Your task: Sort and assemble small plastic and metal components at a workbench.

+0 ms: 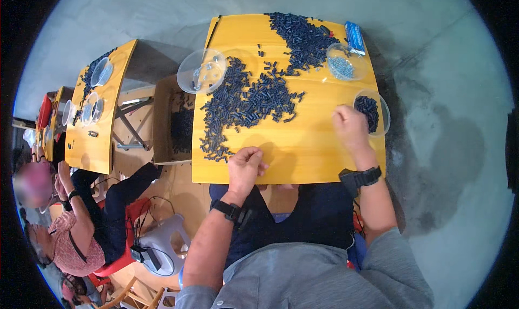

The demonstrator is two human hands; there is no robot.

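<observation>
At the near edge of the yellow table (319, 157), my left hand (243, 171) is closed, thumb and fingers pressed together. Any small thing between them is too tiny to make out. My right hand (351, 128) is curled closed just left of a clear bowl (386, 117) of short dark cylindrical pieces; what it may hold is hidden. A spread of the same dark cylinders (259, 98) lies beyond my left hand, and a second heap (300, 36) covers the far side. Small silvery bits (340, 67) sit in another clear bowl at the far right.
A clear bowl (186, 71) with few bits overhangs the table's left edge. A blue box (354, 37) stands at the far right corner. Left of the table is an open cardboard box (162, 125). Further left, a seated person (81, 228) works at another yellow table (105, 130).
</observation>
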